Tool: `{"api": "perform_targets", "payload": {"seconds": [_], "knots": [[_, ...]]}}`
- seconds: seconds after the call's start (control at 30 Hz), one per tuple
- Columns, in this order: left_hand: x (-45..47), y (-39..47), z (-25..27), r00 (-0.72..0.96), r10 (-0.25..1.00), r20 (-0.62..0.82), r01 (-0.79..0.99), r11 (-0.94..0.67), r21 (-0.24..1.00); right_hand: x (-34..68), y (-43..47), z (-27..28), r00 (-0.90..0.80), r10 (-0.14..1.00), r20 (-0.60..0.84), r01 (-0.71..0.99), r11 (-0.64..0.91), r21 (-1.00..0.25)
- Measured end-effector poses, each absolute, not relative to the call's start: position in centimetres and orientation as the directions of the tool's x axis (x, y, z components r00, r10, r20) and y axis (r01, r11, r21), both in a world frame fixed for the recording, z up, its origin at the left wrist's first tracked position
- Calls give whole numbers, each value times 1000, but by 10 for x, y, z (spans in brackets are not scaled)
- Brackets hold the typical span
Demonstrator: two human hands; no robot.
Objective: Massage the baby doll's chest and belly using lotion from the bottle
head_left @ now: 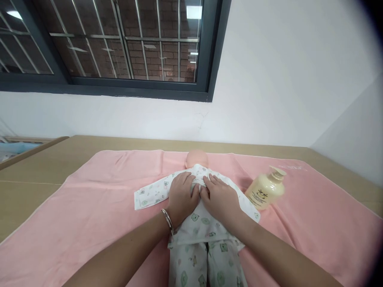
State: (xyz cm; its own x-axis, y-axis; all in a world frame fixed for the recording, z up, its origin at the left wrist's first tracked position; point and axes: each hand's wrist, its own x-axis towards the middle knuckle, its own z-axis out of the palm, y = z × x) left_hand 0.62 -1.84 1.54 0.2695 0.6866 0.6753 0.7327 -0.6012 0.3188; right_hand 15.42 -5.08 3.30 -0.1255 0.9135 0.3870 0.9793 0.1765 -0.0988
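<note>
Trousers (pixel 188 265) with green prints lie nearest, partly under the matching shirt's (pixel 206 223) hem. Left hand (pixel 182 195) and right hand (pixel 221 199) rest on its upper front, fingers slightly bent; whether they pinch cloth I cannot tell. This looks like smoothing or pressing; the next move calls for even contact. Beyond are a pump bottle (pixel 266 189) and the doll's head (pixel 196 158).

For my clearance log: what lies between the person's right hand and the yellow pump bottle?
In the head view, a white, printed cloth sleeve lies between the right hand and the bottle.
</note>
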Motion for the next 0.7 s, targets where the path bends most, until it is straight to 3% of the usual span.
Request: {"api": "perform_targets", "payload": {"seconds": [0.17, 0.4, 0.7], "knots": [[9, -15, 17, 305, 739, 601, 771, -562, 300, 161, -30, 30, -79, 932, 354, 977, 143, -157], [8, -11, 12, 306, 781, 544, 758, -546, 357, 175, -20, 11, -192, 904, 381, 900, 317, -300], [8, -12, 12, 294, 769, 567, 744, -557, 369, 176, -21, 7, -200, 886, 418, 886, 346, -310]]}}
